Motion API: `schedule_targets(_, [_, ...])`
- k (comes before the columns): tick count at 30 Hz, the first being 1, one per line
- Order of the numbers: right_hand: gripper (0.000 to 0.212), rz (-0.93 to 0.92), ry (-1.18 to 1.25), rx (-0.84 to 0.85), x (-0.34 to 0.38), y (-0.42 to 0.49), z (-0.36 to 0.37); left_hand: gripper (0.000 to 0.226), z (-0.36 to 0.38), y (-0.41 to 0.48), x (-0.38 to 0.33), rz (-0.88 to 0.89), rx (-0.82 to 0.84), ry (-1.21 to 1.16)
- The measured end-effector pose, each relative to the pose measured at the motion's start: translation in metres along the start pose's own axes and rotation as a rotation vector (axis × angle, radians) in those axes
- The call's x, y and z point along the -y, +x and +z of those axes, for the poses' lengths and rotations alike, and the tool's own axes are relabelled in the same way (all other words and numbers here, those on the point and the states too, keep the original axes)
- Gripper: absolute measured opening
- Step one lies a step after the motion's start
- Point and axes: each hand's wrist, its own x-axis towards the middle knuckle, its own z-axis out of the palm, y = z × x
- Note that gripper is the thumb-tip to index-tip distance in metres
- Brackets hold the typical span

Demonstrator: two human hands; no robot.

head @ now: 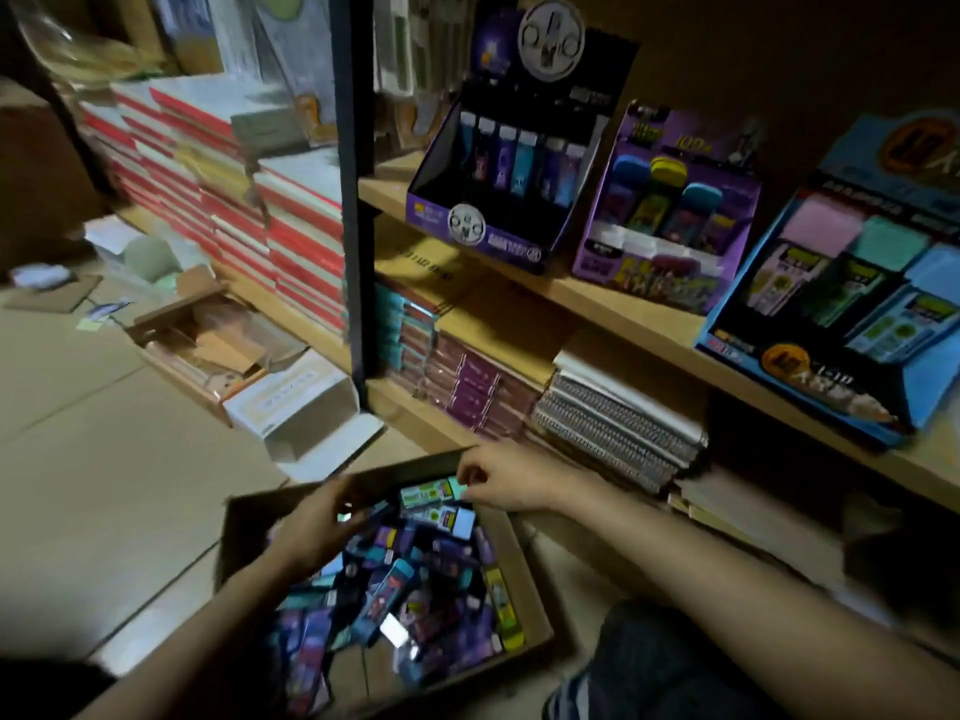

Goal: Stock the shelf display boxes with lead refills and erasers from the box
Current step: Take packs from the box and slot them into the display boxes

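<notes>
Dim stockroom, tiled floor [104,407]. By the foot of the shelf [597,298], an open box [524,579] heaped with loose packs [415,579], kept close for short reaches up to the black display [509,163], purple display [665,210] and blue display [841,283] along the shelf's front edge. Right hand [498,480] at the box's far end, grip apparently pinching a mint pack [456,485]. Left hand [322,517] curled over the heap, blurred, grip impossible to tell. Blue display cut off at right; labels unreadable.
</notes>
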Motion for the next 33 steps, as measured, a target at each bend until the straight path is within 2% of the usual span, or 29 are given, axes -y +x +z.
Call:
schedule_targets(5, [0.027, 0.182, 0.098, 0.219, -0.024, 0.021, 0.119, 0.030, 0.070, -0.044, 0.062, -0.227, 0.045, -0.044])
schedule_targets(10, [0.019, 0.338, 0.242, 0.130, -0.043, 0.023, 0.197, 0.050, 0.095, -0.076, 0.111, -0.395, 0.014, 0.023])
schedule_targets(13, [0.048, 0.350, 0.312, 0.073, -0.050, 0.030, 0.210, 0.059, 0.095, -0.075, 0.128, -0.384, -0.016, 0.130])
schedule_targets(19, [0.059, 0.318, 0.359, -0.074, -0.061, 0.080, 0.215, 0.078, 0.083, -0.031, 0.149, -0.270, -0.056, 0.324])
schedule_targets(25, [0.087, 0.415, 0.247, 0.004, -0.085, 0.117, 0.225, 0.090, 0.085, -0.001, 0.174, -0.345, 0.084, 0.330])
schedule_targets(29, [0.088, 0.433, 0.110, 0.003, -0.078, 0.114, 0.242, 0.089, 0.100, -0.009, 0.176, -0.378, 0.121, 0.372])
schedule_targets(33, [0.081, 0.386, 0.044, -0.088, -0.055, 0.097, 0.260, 0.073, 0.121, -0.027, 0.161, -0.327, 0.029, 0.472])
